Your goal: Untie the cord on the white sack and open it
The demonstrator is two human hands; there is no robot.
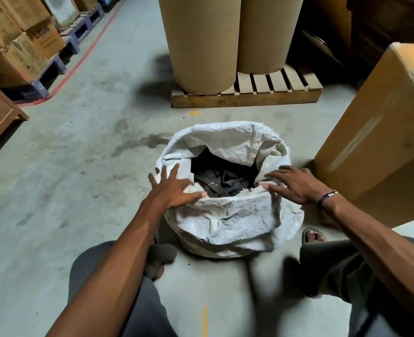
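Grey trousers and a sandalled foot (314,235) frame the bottom of the view, the person crouched over the white sack (228,215), which stands on the concrete floor (67,178) between the knees. The left hand (174,192) lies spread on the rolled-down rim at the near left, fingers splayed and clamping nothing; the right hand (296,184) rests flat on the near right rim, likewise holding nothing. No cord shows anywhere, and the mouth already gapes wide, so the task looks all but done.

The likely trouble from here: the far flap of woven cloth sags inward and could fall back over the opening if the rim is let go unrolled, or the soft sack could slump sideways under uneven pressing.

Inside lie dark scraps (223,181), cloth by the look of them, though too dim to be sure. Beyond, two brown cardboard drums (201,45) stand on a wooden pallet (247,96), a large carton (383,132) at right.
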